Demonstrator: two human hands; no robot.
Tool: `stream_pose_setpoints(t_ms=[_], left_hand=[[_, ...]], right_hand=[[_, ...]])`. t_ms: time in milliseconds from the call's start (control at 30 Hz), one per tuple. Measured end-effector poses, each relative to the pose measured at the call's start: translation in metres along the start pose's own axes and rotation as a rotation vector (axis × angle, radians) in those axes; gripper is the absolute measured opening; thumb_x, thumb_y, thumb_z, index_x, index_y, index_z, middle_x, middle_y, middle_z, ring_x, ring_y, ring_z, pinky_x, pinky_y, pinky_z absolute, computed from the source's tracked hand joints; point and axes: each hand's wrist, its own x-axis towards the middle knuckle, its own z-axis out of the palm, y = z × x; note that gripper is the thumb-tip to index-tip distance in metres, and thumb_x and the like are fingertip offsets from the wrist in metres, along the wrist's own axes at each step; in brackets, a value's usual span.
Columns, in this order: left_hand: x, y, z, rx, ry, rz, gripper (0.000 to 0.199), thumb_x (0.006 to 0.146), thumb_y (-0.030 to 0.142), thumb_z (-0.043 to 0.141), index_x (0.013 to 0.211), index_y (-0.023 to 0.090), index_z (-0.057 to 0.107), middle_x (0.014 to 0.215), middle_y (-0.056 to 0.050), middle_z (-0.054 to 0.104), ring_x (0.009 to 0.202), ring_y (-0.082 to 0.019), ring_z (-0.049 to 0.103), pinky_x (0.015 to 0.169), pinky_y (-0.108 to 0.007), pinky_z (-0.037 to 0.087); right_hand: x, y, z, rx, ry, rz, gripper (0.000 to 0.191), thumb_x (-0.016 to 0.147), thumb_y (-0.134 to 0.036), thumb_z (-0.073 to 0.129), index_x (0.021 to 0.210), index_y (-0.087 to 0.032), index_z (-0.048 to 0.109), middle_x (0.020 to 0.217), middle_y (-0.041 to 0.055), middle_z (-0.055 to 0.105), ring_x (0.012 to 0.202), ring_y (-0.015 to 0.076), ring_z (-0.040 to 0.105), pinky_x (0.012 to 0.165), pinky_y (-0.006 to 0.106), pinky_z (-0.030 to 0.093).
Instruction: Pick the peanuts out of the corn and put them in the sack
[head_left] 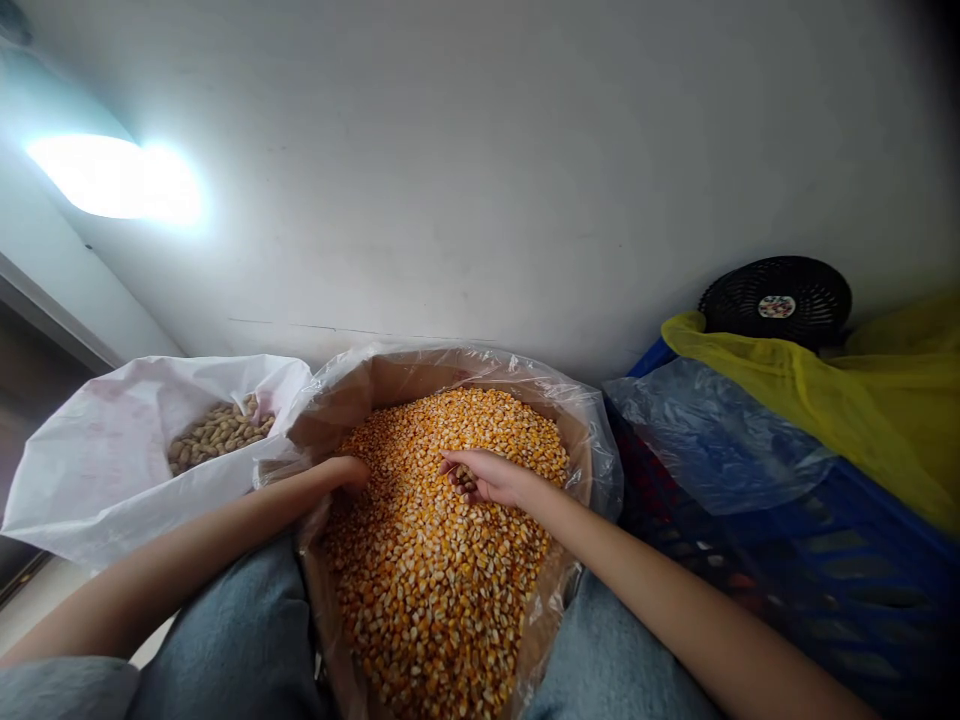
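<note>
Two bare hands were logged in the head view, both over one open sack. The left hand point(349, 478) curled at the sack's inner edge, its fingers out of sight (whether it gripped anything could not be told). The right hand point(480, 476) lay palm down, closed round a few dried corn kernels point(442, 590) from the heap filling the brown sack point(390, 380). That sack, lined with clear plastic, stood between denim-clad knees point(225, 640). Just left of it sat a white woven sack point(97, 480) of peanuts in shell point(219, 432). To the right were a blue plastic crate point(847, 590), a clear plastic bag point(712, 440), a yellow plastic bag point(825, 390) and a black fan point(776, 305) by a white wall point(480, 170).
</note>
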Motion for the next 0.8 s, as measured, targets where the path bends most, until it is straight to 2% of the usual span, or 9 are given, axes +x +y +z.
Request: stream_pose_setpoints(t_ms=[100, 233, 300, 367, 467, 533, 600, 700, 800], left_hand=[[-0.01, 0.016, -0.03, -0.204, -0.094, 0.062, 0.038, 0.07, 0.026, 0.05, 0.102, 0.006, 0.051, 0.069, -0.006, 0.062, 0.058, -0.015, 0.056, 0.052, -0.024, 0.043], [-0.024, 0.031, -0.059, -0.836, -0.014, 0.379, 0.046, 0.081, 0.04, 0.029, 0.124, 0.023, 0.025, 0.114, -0.007, 0.049, 0.086, -0.013, 0.054, 0.069, -0.024, 0.044], [-0.021, 0.026, -0.058, -0.769, 0.057, 0.344, 0.045, 0.08, 0.042, 0.03, 0.12, 0.022, 0.032, 0.111, -0.007, 0.051, 0.084, -0.013, 0.054, 0.069, -0.026, 0.044], [-0.014, 0.012, -0.048, -0.429, 0.062, 0.237, 0.037, 0.076, 0.036, 0.04, 0.105, 0.016, 0.048, 0.095, -0.007, 0.058, 0.076, -0.015, 0.054, 0.068, -0.027, 0.042], [-0.005, -0.009, -0.024, 0.105, -0.187, 0.105, 0.013, 0.064, 0.019, 0.052, 0.068, 0.012, 0.062, 0.063, -0.005, 0.059, 0.065, -0.018, 0.053, 0.068, -0.031, 0.041], [-0.005, -0.017, -0.006, 0.215, -0.356, 0.069, 0.008, 0.053, 0.012, 0.06, 0.045, 0.013, 0.058, 0.046, -0.003, 0.052, 0.063, -0.02, 0.052, 0.068, -0.033, 0.041], [-0.006, -0.019, 0.011, 0.27, -0.453, 0.015, 0.022, 0.044, 0.011, 0.066, 0.03, 0.015, 0.049, 0.036, -0.003, 0.044, 0.066, -0.025, 0.053, 0.073, -0.037, 0.039], [0.0, -0.02, 0.037, 0.345, -0.474, -0.116, 0.031, 0.04, 0.018, 0.072, 0.024, 0.017, 0.045, 0.035, -0.006, 0.044, 0.078, -0.034, 0.052, 0.082, -0.048, 0.032], [0.011, -0.026, 0.058, 0.181, -0.298, -0.083, 0.023, 0.035, 0.015, 0.075, 0.029, 0.017, 0.052, 0.041, -0.008, 0.049, 0.081, -0.038, 0.051, 0.08, -0.051, 0.032]], right_hand=[[0.002, -0.001, 0.002, 0.118, -0.006, 0.032, 0.021, 0.08, -0.029, 0.038, 0.074, -0.013, 0.05, 0.054, -0.0009, 0.047, 0.042, 0.0055, 0.046, 0.041, 0.017, 0.042], [0.008, -0.001, 0.007, 0.326, -0.092, -0.002, 0.032, 0.082, -0.039, 0.032, 0.075, -0.013, 0.05, 0.057, 0.0022, 0.051, 0.049, 0.0088, 0.052, 0.047, 0.021, 0.045], [0.011, 0.001, 0.008, 0.375, -0.122, -0.019, 0.031, 0.081, -0.037, 0.033, 0.073, -0.013, 0.05, 0.058, 0.0017, 0.051, 0.048, 0.0078, 0.051, 0.043, 0.018, 0.043], [0.013, 0.003, 0.009, 0.383, -0.123, -0.019, 0.025, 0.08, -0.034, 0.038, 0.069, -0.013, 0.048, 0.056, -0.0001, 0.049, 0.044, 0.0054, 0.047, 0.037, 0.014, 0.036], [0.012, 0.003, 0.01, 0.346, -0.109, -0.016, 0.023, 0.077, -0.031, 0.042, 0.062, -0.014, 0.044, 0.054, -0.002, 0.045, 0.039, 0.0029, 0.039, 0.031, 0.011, 0.023], [0.008, -0.003, 0.008, 0.307, -0.081, -0.068, 0.027, 0.078, -0.032, 0.041, 0.058, -0.015, 0.039, 0.053, -0.0027, 0.042, 0.037, 0.002, 0.034, 0.031, 0.011, 0.018], [-0.002, -0.013, 0.003, 0.258, -0.021, -0.22, 0.03, 0.078, -0.036, 0.039, 0.055, -0.016, 0.036, 0.052, -0.0037, 0.038, 0.036, 0.0019, 0.029, 0.032, 0.013, 0.015], [-0.023, -0.031, -0.013, 0.03, 0.233, -0.529, 0.034, 0.078, -0.043, 0.034, 0.056, -0.017, 0.036, 0.051, -0.0041, 0.035, 0.037, 0.0035, 0.026, 0.035, 0.017, 0.017], [-0.041, -0.038, -0.032, -0.533, 0.639, -0.622, 0.032, 0.077, -0.044, 0.035, 0.061, -0.017, 0.045, 0.05, -0.0017, 0.039, 0.042, 0.0071, 0.034, 0.041, 0.02, 0.022]])
